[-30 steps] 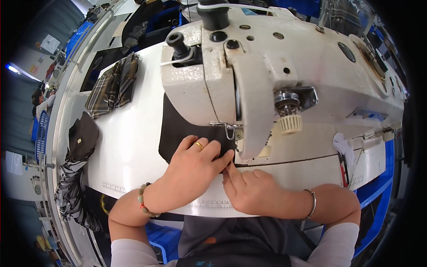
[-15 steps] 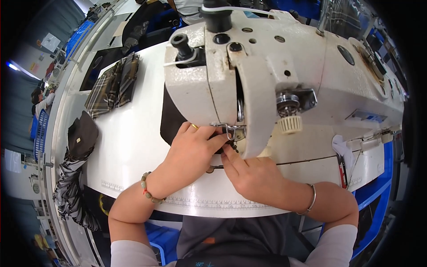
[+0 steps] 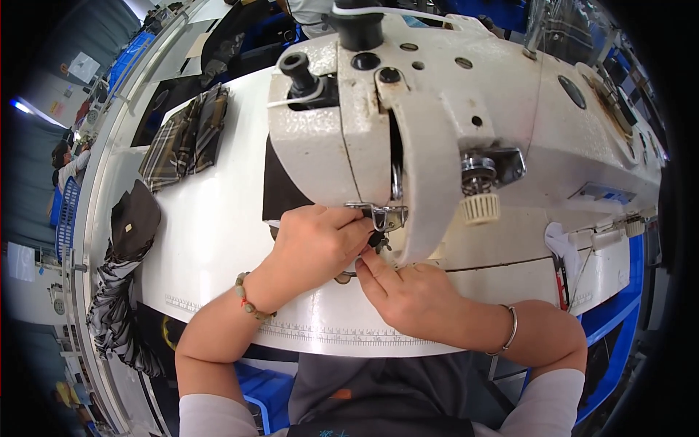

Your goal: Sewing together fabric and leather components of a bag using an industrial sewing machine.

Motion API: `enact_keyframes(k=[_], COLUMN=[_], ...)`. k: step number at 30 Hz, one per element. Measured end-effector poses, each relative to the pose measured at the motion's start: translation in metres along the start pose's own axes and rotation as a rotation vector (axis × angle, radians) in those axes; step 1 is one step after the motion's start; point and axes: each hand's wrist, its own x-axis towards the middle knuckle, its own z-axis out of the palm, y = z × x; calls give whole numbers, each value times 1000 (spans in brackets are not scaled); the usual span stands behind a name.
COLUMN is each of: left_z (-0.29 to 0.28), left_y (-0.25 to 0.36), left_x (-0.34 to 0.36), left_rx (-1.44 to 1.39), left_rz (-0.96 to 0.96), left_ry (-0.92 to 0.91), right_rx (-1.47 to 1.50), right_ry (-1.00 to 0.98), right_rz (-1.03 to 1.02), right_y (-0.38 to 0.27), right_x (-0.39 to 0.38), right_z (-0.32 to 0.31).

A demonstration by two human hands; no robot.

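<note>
A dark fabric piece (image 3: 282,191) lies on the white table to the left of the sewing machine's needle area, partly hidden by the machine head and my left hand. My left hand (image 3: 318,244) is closed on this cloth, fingers bent and tips close to the metal presser foot and guard (image 3: 377,215). Just right of it and nearer me, my right hand (image 3: 415,293) has its fingers pressed together, tips meeting my left fingertips at the cloth's edge. Most of the cloth between the fingers is covered.
The white sewing machine (image 3: 429,131) fills the upper middle and right. Folded plaid fabric (image 3: 182,142) lies at the table's far left. Dark cloth with a grey, gathered bundle (image 3: 120,306) hangs by the left edge. A white scrap (image 3: 559,242) sits at right.
Left of my left hand, the dark fabric's rounded lower corner has given way to a straighter edge with a pale line. My left hand has turned slightly; my right fingertips shifted slightly left and nearer me.
</note>
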Motion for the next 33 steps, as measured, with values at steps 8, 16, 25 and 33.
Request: enact_keyframes(k=[8, 16, 25, 33], left_z=[-2, -6, -3, 1], left_y=[10, 17, 15, 9], left_x=[-1, -6, -7, -3], left_rx=[85, 18, 11, 13], left_rz=[143, 21, 13, 51], left_ry=[9, -133, -67, -66], right_rx=[42, 20, 11, 18], right_ry=[3, 17, 5, 12], right_rz=[13, 16, 20, 23], right_y=[-1, -1, -2, 1], right_x=[-2, -2, -2, 1], right_z=[3, 4, 4, 6])
